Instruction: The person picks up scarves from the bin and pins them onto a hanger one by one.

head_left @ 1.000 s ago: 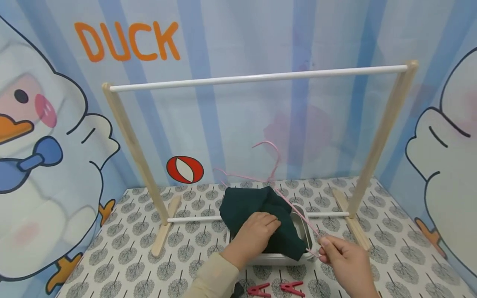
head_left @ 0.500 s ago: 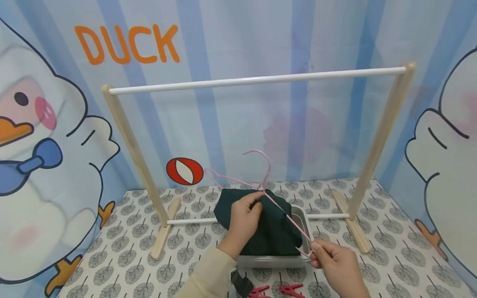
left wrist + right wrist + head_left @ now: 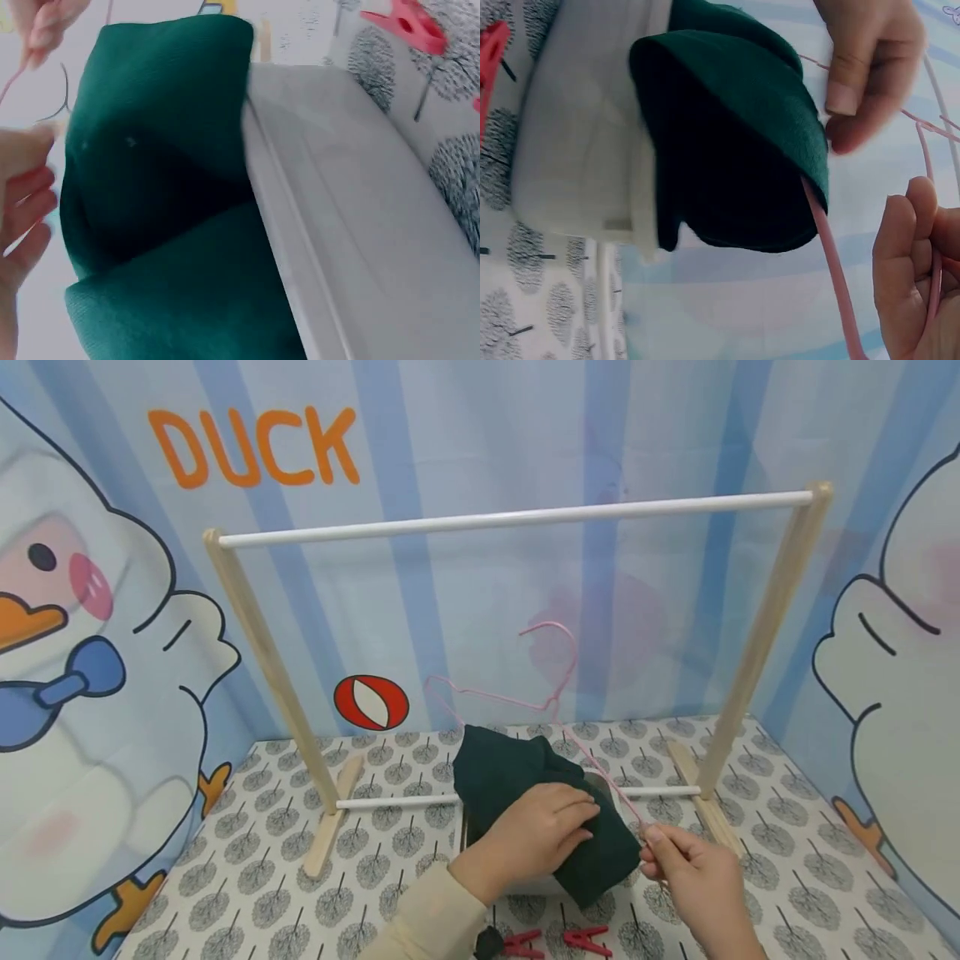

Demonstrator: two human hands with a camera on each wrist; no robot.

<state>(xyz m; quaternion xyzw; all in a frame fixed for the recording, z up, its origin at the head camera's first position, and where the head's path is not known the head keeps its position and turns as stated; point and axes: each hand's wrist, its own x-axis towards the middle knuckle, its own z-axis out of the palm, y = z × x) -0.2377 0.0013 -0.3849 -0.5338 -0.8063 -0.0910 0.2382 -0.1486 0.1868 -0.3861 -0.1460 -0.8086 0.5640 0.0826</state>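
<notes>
A dark green garment (image 3: 495, 777) lies over the pale rectangular tub (image 3: 322, 172). My left hand (image 3: 536, 831) rests on it with loosely bent fingers. From the left wrist view, these fingers show beside the cloth and do not close round it. The right hand (image 3: 697, 877) pinches the lower right corner of a pink clothes hanger (image 3: 555, 693), whose hook points up. One bar of the hanger passes into the garment's opening in the right wrist view. Folds hide most of the tub and the hanger's lower part.
A wooden rack with a white top rail (image 3: 517, 518) stands behind the tub, its lower bar (image 3: 397, 801) crossing low. Two red clothes pegs (image 3: 588, 940) lie at the front of the patterned tabletop (image 3: 247, 843). A duck-print curtain (image 3: 480, 435) hangs behind.
My left hand has moved from near the hanger's neck down and right onto the garment. The hanger's hook has risen and shifted right, and the cloth spreads further toward the right hand.
</notes>
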